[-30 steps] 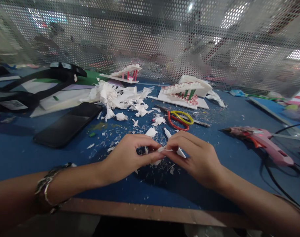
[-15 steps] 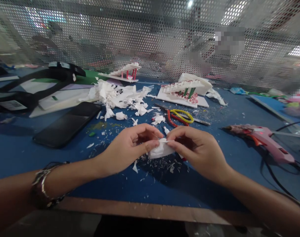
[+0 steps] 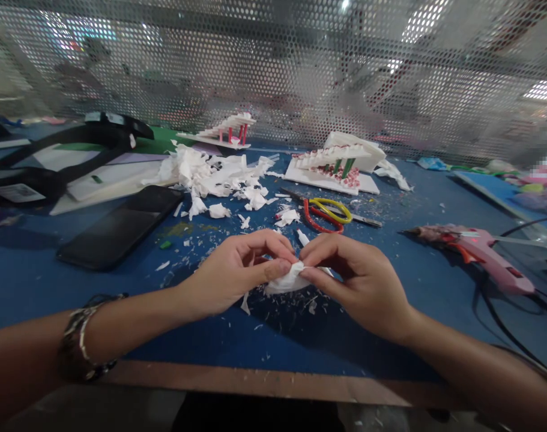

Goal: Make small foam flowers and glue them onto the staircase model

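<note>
My left hand (image 3: pixel 237 273) and my right hand (image 3: pixel 356 279) meet just above the blue table (image 3: pixel 39 282), fingertips pinched together on a small crumpled piece of white paper (image 3: pixel 287 280). The paper hangs between both thumbs and forefingers. A metal bracelet (image 3: pixel 81 342) circles my left wrist. Tiny white shreds (image 3: pixel 300 306) lie on the table under my hands.
A heap of torn white paper (image 3: pixel 214 177) lies behind my hands, with red-and-yellow scissors (image 3: pixel 327 213) to its right. A black phone (image 3: pixel 120 228) lies at left, a pink glue gun (image 3: pixel 484 258) at right. Two white foam models (image 3: pixel 336 165) stand before a perforated metal screen (image 3: pixel 273 66).
My hands lifted slightly off the table with the white paper a second ago; since then the paper has been squeezed smaller between my fingertips.
</note>
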### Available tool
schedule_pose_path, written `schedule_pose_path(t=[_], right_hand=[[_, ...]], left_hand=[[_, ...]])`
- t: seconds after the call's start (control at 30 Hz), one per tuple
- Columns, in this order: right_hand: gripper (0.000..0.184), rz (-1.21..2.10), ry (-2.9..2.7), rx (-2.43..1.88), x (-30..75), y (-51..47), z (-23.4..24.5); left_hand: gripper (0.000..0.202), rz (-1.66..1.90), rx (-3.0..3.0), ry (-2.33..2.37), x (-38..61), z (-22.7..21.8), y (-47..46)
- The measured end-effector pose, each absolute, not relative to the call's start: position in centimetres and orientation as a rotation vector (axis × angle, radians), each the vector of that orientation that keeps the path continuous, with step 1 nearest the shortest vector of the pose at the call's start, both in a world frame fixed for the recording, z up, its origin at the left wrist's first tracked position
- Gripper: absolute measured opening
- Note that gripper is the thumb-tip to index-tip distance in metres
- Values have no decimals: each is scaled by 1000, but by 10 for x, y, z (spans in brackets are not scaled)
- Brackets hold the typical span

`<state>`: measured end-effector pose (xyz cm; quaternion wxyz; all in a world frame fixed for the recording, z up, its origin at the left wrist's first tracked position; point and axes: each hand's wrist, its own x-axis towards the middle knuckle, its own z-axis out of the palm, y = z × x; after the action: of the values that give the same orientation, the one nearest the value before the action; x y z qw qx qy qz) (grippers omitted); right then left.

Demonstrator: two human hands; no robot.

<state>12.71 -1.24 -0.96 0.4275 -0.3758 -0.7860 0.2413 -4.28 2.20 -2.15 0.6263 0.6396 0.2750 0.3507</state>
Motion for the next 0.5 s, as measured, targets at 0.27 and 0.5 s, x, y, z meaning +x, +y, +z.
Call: schedule_pose_path(t=[0.27, 0.5], right_hand=[[10, 360, -2045, -877, 127, -11, -15], [12, 159, -2129, -787, 130, -11, -16]], left_hand=[[8, 929, 1755, 838, -44, -20, 16], [6, 1048, 1884, 801, -44, -20, 13]])
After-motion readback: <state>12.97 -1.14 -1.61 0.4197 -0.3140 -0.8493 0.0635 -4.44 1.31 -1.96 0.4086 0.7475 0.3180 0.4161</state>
